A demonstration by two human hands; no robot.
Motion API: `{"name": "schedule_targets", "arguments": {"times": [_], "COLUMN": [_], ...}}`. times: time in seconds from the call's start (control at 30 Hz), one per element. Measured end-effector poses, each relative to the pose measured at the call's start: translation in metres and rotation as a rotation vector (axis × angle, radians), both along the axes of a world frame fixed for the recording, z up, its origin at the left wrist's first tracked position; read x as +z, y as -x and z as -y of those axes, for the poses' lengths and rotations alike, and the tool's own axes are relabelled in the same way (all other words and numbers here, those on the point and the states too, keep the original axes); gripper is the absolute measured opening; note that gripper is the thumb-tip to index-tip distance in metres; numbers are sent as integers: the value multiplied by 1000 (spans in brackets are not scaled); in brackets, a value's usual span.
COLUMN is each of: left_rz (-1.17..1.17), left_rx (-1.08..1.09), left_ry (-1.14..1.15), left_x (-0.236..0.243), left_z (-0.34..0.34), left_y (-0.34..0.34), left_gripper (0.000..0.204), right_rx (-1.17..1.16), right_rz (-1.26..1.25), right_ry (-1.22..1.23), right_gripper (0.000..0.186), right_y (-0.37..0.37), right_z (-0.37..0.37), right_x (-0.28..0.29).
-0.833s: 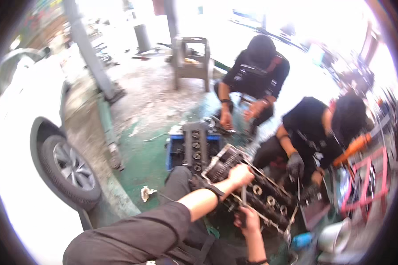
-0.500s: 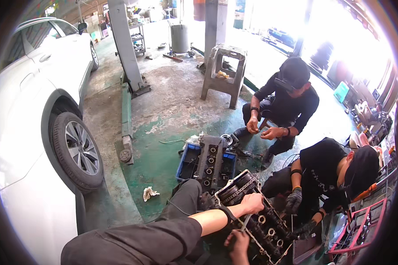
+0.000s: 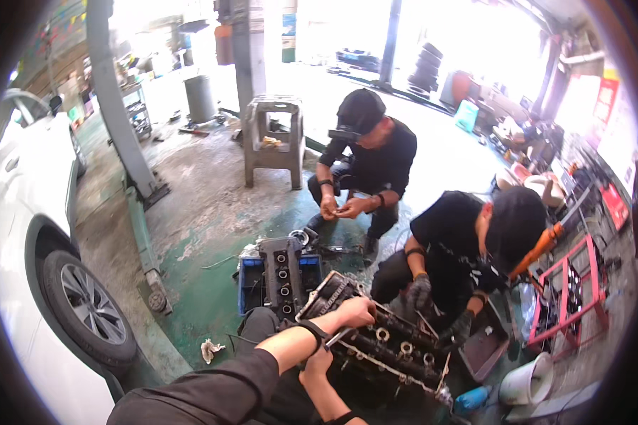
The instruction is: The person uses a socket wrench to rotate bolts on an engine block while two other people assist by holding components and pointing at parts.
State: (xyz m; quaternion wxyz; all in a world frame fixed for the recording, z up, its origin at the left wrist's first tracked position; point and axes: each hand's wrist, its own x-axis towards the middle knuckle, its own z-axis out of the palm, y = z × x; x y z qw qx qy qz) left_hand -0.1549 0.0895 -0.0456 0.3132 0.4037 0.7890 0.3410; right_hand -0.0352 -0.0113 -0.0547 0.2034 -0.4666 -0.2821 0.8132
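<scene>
A dark cylinder head (image 3: 393,340) with several round openings along its top lies in front of me, tilted across the view. My left hand (image 3: 356,312) is closed above its far left part; whatever lies inside the fingers is hidden. Nearer to me, my right hand (image 3: 317,361) is wrapped round a slim silver bar-shaped tool (image 3: 338,336). This tool slants up toward my left hand, and its far end is hard to make out. Just beyond stands a grey valve cover (image 3: 282,273) over a blue crate (image 3: 250,283).
At right, a co-worker in gloves (image 3: 420,290) crouches against the cylinder head's far side. Another person (image 3: 376,156) squats farther back. A dark tray (image 3: 485,350), white bucket (image 3: 528,380), blue bottle (image 3: 473,399) and red metal frame (image 3: 567,297) stand right. A white car (image 3: 28,283) is left.
The view has swung to the right, so the scene sits farther left. My right hand and the silver tool have swung to the left relative to the cylinder head. My left hand stays closed.
</scene>
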Motion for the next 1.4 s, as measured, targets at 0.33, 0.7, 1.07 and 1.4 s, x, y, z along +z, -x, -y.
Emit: {"name": "schedule_targets", "arguments": {"times": [0.33, 0.7, 1.07, 1.4], "left_rz": [41, 11, -38, -155], "left_rx": [289, 259, 0, 104], "left_ry": [-65, 101, 74, -38], "left_x": [-15, 1, 22, 13], "left_z": [-4, -11, -7, 4], "left_y": [-14, -16, -6, -19], "left_gripper": [23, 20, 24, 45], "right_rx": [658, 696, 101, 448], "right_rz": [32, -161, -46, -30], "right_ry": [-176, 80, 19, -40], "right_gripper": [20, 16, 13, 18], "right_y": [-118, -92, -31, -80], "right_z": [-143, -121, -14, -80], "right_x": [30, 8, 20, 20]}}
